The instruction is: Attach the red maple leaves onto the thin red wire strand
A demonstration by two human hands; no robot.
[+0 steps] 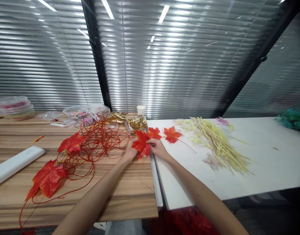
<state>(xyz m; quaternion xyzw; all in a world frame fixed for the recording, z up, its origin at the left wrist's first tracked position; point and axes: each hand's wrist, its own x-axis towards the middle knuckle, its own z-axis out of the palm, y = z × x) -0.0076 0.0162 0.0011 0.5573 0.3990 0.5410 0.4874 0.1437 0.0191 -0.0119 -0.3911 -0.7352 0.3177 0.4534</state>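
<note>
A red maple leaf (141, 142) is held between my two hands over the seam of the tables. My left hand (131, 148) grips its left side, the fingers partly behind it. My right hand (158, 147) pinches its right edge with thumb and fingertips. Two smaller orange-red leaves (173, 134) lie just beyond on the white table, with a thin stem running right. Left of my hands spreads a tangle of red cord (101, 138). Two large red leaves (49, 178) rest on the wooden table beside the cord.
Gold packets (137, 123) and a paper cup (141, 110) stand behind my hands. Yellow-green stems (220, 143) lie on the white table (270, 163). At left are a white box (16, 164) and plastic tubs (14, 107). Teal foliage (293, 118) sits far right.
</note>
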